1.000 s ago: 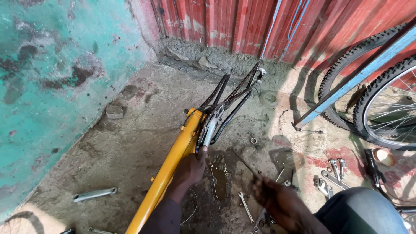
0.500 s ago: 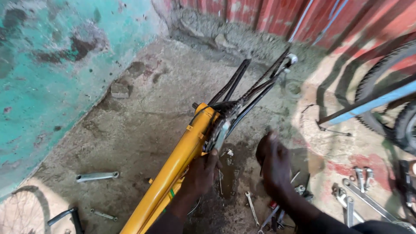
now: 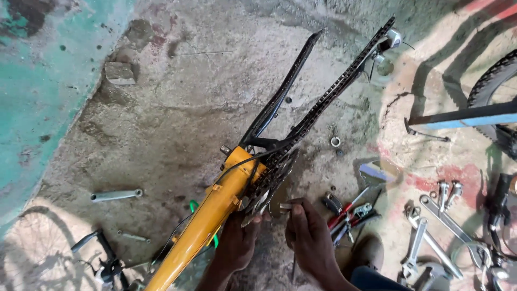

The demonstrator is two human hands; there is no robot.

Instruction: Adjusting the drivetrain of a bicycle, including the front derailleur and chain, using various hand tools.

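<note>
The bicycle frame (image 3: 207, 223) is bright yellow along its main tube, turning to black at the rear stays (image 3: 280, 97). The chain (image 3: 339, 89) is dark grey. The wall (image 3: 37, 91) shows patchy turquoise paint. The floor (image 3: 177, 124) is grey-brown concrete, stained red toward the right. Silver spanners (image 3: 425, 226) lie beside red-handled pliers (image 3: 347, 213).

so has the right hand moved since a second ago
Yes. The right hand has moved left, away from the tools on the ground, up to the chainring of the yellow frame.
</note>
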